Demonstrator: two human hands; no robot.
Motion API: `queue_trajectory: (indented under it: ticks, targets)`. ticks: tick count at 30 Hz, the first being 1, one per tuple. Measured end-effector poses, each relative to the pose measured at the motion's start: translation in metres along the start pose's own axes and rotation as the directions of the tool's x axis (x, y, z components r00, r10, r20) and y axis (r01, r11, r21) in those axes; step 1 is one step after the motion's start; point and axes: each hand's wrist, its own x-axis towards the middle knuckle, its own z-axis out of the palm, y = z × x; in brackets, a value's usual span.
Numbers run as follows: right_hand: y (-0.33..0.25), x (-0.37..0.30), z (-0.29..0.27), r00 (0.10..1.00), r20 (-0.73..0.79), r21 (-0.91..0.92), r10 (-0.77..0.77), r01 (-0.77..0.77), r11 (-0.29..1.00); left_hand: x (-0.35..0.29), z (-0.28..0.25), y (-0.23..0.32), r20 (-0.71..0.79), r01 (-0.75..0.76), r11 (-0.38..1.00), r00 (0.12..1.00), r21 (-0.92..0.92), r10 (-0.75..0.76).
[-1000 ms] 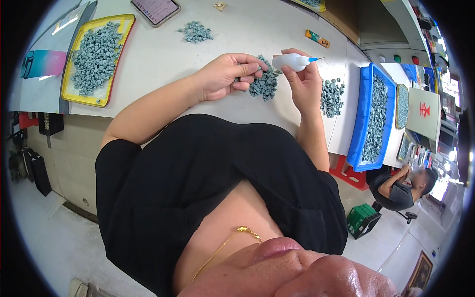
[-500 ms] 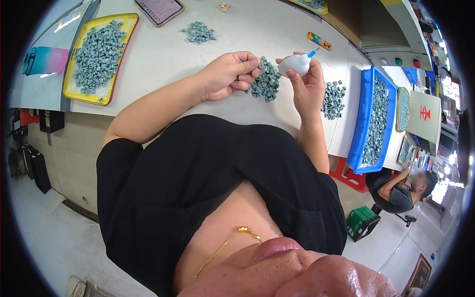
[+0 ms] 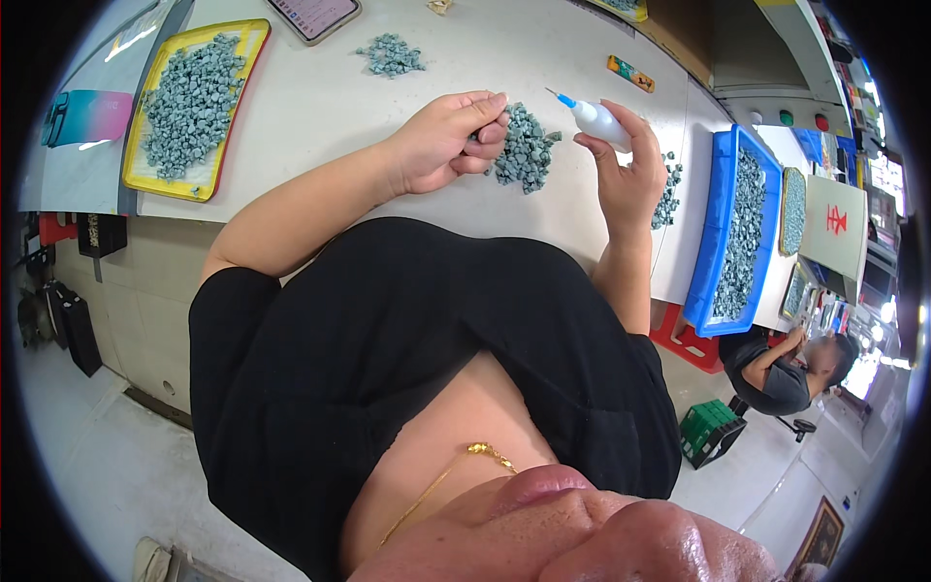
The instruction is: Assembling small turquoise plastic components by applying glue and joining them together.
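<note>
My right hand [image 3: 630, 170] is wrapped round a white squeeze bottle [image 3: 601, 124] with a blue neck and a thin needle tip, which points up and to the left. My left hand [image 3: 451, 141] is closed in a pinch, thumb against forefinger; whatever lies inside it is hidden by the fingers. Between the two hands a pile of small grey-green pieces [image 3: 527, 150] lies on the white table, close by the left fingertips. Partly behind my right hand is another group of the same pieces [image 3: 667, 194].
A yellow tray [image 3: 129, 165] of grey-green pieces stands at the left, beside a teal and pink bottle [image 3: 97, 116]. A phone [image 3: 315, 17] and a small heap [image 3: 391, 55] lie farther back. At the right are a blue bin [image 3: 700, 272], an orange-green tube [image 3: 630, 74] and a seated person [image 3: 776, 378].
The squeeze bottle has swung from pointing up and right to pointing left, toward my left hand. My right hand has shifted slightly right; the left stays nearly in place.
</note>
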Motion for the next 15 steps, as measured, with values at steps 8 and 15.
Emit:
queue_trajectory:
  ticks: [8,15]
  targets:
    - [-0.0029,0.0021,-0.0024,1.000,-0.020,-0.031,-0.004,0.004,1.000,-0.0006,0.0006,-0.0002,0.001,-0.028,0.994,1.000,-0.104,0.028]
    - [-0.0047,0.0014,-0.0012,0.998,-0.012,-0.043,-0.056,0.056,0.998,-0.0012,-0.0013,-0.0002,0.095,-0.046,0.992,0.994,-0.121,0.058]
